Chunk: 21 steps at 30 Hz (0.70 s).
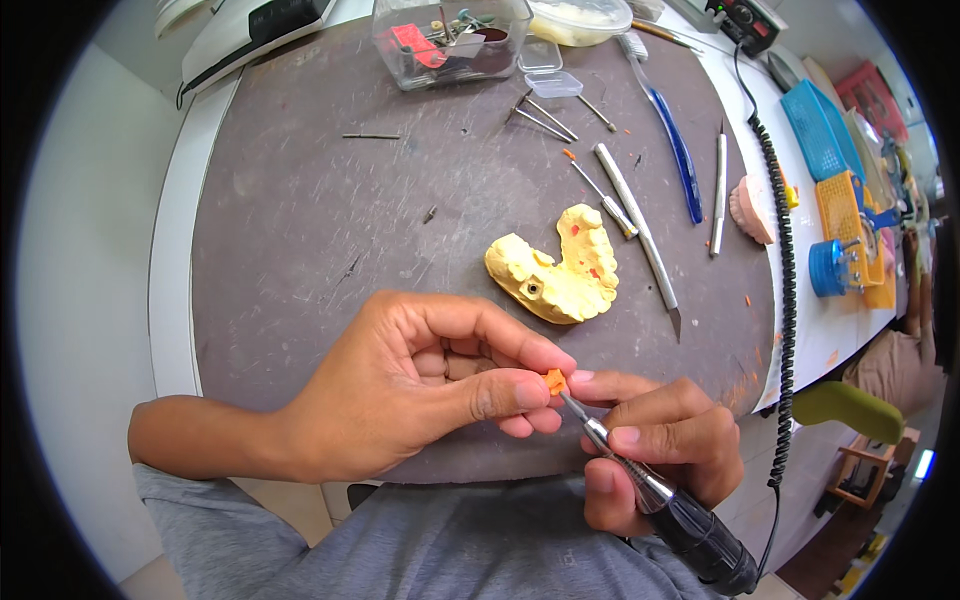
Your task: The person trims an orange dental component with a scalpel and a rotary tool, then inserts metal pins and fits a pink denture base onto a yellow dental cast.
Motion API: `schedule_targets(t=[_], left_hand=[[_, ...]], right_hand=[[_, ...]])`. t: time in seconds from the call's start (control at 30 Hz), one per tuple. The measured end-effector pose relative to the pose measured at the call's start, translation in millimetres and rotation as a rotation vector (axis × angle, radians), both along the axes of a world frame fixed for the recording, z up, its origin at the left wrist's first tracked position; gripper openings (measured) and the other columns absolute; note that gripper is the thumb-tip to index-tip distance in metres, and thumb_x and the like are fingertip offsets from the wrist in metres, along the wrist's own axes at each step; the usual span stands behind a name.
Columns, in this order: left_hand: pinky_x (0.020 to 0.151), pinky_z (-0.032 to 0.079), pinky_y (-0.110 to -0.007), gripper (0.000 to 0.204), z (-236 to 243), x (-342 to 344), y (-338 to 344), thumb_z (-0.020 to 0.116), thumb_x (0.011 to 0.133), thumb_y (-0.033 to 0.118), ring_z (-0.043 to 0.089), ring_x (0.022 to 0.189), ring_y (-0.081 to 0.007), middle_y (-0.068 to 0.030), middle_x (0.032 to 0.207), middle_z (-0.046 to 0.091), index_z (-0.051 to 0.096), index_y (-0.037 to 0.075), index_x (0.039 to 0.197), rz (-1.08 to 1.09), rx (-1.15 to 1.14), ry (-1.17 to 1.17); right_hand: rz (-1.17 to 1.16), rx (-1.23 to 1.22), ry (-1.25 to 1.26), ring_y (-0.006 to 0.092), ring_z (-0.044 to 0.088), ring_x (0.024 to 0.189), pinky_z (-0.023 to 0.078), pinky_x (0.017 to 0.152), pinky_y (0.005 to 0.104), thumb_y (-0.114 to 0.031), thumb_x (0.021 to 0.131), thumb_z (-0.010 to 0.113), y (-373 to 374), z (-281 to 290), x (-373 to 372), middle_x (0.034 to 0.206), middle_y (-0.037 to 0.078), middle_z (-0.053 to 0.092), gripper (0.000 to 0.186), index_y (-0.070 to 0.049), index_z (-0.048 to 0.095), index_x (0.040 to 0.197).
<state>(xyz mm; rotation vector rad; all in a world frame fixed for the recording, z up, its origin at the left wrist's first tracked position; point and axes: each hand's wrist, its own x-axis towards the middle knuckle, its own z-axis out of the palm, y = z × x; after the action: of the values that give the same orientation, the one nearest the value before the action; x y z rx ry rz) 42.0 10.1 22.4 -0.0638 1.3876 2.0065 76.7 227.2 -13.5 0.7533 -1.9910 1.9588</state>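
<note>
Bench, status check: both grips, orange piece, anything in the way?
Left grip pinching orange piece. Right grip holding handpiece, tip right at the piece. No obstruction seen between them; yellow dental model lies beyond.

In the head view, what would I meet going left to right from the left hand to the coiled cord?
Left hand, small orange piece at its fingertips, right hand, coiled black cord.

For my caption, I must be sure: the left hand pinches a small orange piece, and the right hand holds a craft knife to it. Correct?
Only the tool is wrong: in the head view, the right hand holds a rotary handpiece to the small orange piece pinched by the left hand.
</note>
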Motion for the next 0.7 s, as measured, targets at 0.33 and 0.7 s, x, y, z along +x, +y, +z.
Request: schedule_targets(t=[0.33,0.7], left_hand=[[0.080,0.062,-0.028,0.021,-0.9,-0.4,2.8,0.067,0.096,0.002,0.074,0.092,-0.0198,-0.0197,0.102,0.072,0.064,-0.009,0.113,-0.002,0.029,-0.001],[0.081,0.062,-0.027,0.019,-1.8,-0.8,1.7,0.066,0.097,0.001,0.074,0.091,-0.0190,-0.0201,0.101,0.073,0.064,-0.009,0.113,-0.013,0.047,-0.013]], right_hand=[[0.025,0.044,-0.023,0.0392,0.074,0.096,0.064,0.077,0.0395,0.004,0.074,0.086,4.8,2.6,-2.0,0.089,0.014,0.071,0.036,0.000,0.063,0.101],[0.026,0.086,-0.016,0.0355,0.075,0.093,0.064,0.079,0.0395,0.004,0.074,0.086,5.3,5.1,-3.7,0.088,0.014,0.071,0.035,-0.001,0.065,0.101]])
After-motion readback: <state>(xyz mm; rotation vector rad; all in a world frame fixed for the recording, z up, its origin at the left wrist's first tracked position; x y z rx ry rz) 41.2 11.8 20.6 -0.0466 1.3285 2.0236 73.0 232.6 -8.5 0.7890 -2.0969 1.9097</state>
